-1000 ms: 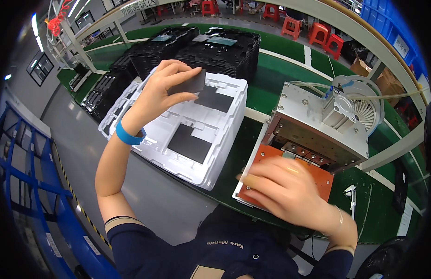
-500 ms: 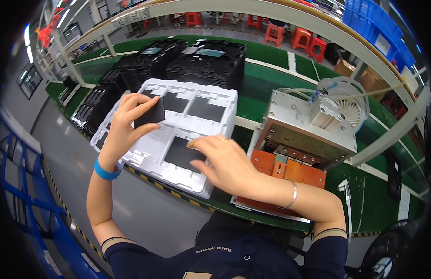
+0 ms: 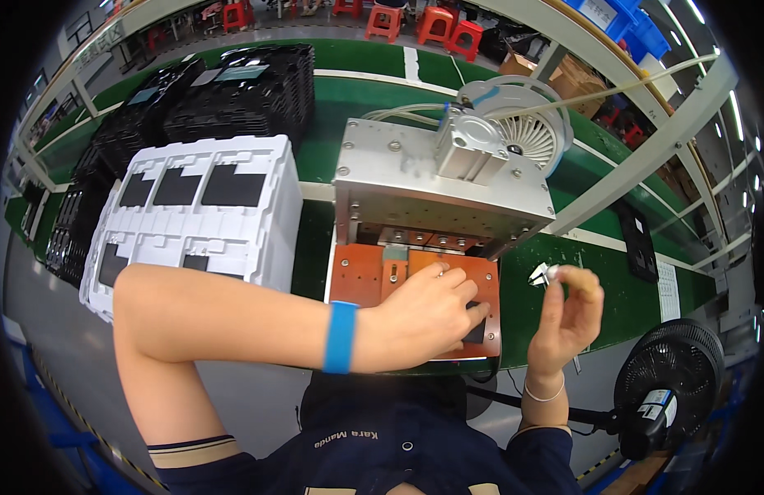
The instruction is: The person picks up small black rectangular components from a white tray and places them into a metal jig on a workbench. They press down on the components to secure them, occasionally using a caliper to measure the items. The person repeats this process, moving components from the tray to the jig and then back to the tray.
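Observation:
My left hand (image 3: 423, 323) reaches across to the orange plate (image 3: 357, 272) at the front of a metal press (image 3: 431, 194). Its fingers curl over a thin black rectangular piece (image 3: 476, 333) at the plate's right side; the hand covers part of that piece. Right of the press, my right hand (image 3: 570, 318) is raised with thumb and forefinger tips together. Something small and whitish shows at those fingertips, too small to name. A caliper (image 3: 538, 275) lies on the green bench just behind them.
At left, a white tray (image 3: 270, 214) holds several black pieces (image 3: 233, 186) in its pockets. Stacked black trays (image 3: 242, 99) stand behind it. A pale fan (image 3: 526, 132) sits behind the press, and a black fan (image 3: 670, 379) stands at the lower right.
My left hand has moved from above the white tray to the orange plate with a black piece. My right hand has left the tray and is now right of the press. The view has shifted right.

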The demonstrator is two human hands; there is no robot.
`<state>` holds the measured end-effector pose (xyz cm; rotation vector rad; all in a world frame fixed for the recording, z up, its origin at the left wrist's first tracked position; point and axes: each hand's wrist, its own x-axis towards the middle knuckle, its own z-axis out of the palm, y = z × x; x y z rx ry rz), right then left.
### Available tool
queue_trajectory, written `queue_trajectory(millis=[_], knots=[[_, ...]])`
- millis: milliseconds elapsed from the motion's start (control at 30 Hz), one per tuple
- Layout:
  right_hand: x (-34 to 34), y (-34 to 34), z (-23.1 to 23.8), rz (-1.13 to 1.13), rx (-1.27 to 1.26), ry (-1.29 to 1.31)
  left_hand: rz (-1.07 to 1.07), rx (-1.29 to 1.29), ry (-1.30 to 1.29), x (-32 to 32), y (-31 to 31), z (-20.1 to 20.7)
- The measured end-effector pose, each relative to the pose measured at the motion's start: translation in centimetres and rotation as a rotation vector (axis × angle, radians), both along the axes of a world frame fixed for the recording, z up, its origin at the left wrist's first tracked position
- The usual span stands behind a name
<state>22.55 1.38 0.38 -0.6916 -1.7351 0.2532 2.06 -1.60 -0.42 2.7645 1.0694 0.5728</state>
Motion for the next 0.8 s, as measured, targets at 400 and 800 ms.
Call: queue_trajectory(millis=[400, 800], knots=[[-0.4, 0.7, -4.1, 0.39, -0.336, -0.679, 0.092, -0.13, 0.345, -2.2, -5.4, -0.4], [-4.5, 2.1, -4.9, 0.265, -0.112, -0.744, 0.046, -0.056, 0.48, -3.2, -4.6, 0.0]])
